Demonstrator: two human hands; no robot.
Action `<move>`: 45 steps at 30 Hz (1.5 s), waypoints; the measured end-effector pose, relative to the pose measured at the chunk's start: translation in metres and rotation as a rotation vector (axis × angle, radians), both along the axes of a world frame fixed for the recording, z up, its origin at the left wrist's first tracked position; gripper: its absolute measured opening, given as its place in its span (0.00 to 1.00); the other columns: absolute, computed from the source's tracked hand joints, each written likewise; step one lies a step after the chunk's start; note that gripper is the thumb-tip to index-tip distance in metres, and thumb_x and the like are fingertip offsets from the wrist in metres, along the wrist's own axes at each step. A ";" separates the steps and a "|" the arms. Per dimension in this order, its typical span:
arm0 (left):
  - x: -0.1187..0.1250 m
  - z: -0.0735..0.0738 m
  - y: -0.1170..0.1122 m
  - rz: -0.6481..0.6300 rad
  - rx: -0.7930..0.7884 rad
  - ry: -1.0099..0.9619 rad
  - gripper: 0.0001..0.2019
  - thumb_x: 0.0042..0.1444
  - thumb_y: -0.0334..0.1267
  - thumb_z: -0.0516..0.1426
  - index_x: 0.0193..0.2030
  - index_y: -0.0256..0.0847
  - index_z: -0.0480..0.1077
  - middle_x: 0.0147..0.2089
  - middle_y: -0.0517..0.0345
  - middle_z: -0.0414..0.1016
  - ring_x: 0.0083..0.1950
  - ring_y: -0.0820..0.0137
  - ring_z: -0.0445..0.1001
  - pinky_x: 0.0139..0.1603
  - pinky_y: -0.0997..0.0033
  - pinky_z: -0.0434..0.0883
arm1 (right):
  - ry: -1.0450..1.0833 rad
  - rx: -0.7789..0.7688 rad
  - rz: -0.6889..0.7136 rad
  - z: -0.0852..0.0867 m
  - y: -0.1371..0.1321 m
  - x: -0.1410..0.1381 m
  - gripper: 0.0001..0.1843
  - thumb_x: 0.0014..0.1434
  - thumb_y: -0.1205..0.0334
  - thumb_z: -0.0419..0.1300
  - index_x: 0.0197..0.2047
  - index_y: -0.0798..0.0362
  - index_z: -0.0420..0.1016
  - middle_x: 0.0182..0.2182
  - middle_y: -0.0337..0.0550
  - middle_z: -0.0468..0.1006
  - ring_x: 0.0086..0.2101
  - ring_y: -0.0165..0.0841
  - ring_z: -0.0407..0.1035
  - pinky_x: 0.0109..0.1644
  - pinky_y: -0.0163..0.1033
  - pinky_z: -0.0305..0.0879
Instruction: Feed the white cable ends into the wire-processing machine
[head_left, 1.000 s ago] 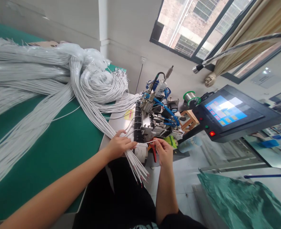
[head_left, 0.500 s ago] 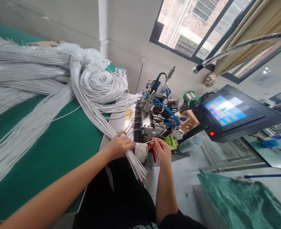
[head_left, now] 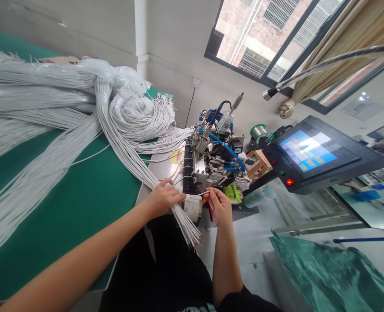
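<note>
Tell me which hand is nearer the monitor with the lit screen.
Right. The right hand, pinching a white cable, is below and left of the monitor in the picture; the left hand is farther left, holding the white cable bundle.

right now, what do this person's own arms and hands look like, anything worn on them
The left hand and right hand are ungloved, with no watch showing; a ring would be too small to tell. A black sleeve ends near the right elbow. The left arm shows no sleeve.

R fingers point(head_left: 214, 197) pinch wire point(head_left: 196, 195) nr mach point(head_left: 200, 166).
</note>
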State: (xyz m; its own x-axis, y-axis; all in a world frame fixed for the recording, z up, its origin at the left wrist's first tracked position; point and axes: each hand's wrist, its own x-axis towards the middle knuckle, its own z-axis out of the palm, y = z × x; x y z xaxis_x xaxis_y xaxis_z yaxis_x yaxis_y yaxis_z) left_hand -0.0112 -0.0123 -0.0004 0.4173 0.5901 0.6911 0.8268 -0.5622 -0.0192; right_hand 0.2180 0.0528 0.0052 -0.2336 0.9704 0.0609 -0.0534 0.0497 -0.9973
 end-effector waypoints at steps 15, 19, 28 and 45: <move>0.001 0.001 -0.001 0.010 -0.050 0.012 0.07 0.63 0.34 0.52 0.42 0.43 0.71 0.26 0.66 0.73 0.27 0.75 0.69 0.50 0.63 0.61 | 0.016 0.022 0.015 -0.003 0.000 -0.003 0.18 0.57 0.49 0.62 0.40 0.56 0.77 0.26 0.40 0.76 0.17 0.20 0.52 0.17 0.29 0.48; 0.000 0.000 -0.001 0.009 -0.043 0.015 0.07 0.62 0.33 0.52 0.42 0.43 0.71 0.27 0.65 0.74 0.28 0.75 0.70 0.51 0.63 0.61 | 0.000 0.024 0.006 -0.004 0.000 -0.003 0.18 0.57 0.48 0.62 0.41 0.56 0.77 0.26 0.41 0.76 0.17 0.21 0.52 0.17 0.29 0.49; -0.001 -0.002 -0.001 0.025 -0.056 0.007 0.07 0.61 0.31 0.51 0.41 0.43 0.70 0.29 0.64 0.75 0.29 0.74 0.70 0.53 0.63 0.60 | 0.011 0.009 0.025 -0.003 0.000 -0.003 0.18 0.57 0.49 0.62 0.41 0.56 0.77 0.26 0.41 0.76 0.17 0.20 0.52 0.17 0.29 0.47; -0.001 -0.003 -0.001 0.009 -0.059 0.012 0.07 0.60 0.31 0.52 0.41 0.42 0.70 0.28 0.64 0.74 0.28 0.74 0.69 0.52 0.63 0.60 | 0.003 0.000 0.024 -0.006 0.001 -0.003 0.19 0.56 0.48 0.62 0.40 0.55 0.77 0.26 0.40 0.76 0.17 0.20 0.52 0.17 0.29 0.47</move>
State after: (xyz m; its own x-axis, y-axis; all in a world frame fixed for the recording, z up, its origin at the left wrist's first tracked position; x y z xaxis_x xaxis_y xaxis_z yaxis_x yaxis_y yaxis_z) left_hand -0.0118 -0.0128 -0.0030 0.4197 0.6332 0.6503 0.8317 -0.5552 0.0039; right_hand 0.2146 0.0537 -0.0009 -0.2562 0.9647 0.0617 -0.0579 0.0484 -0.9971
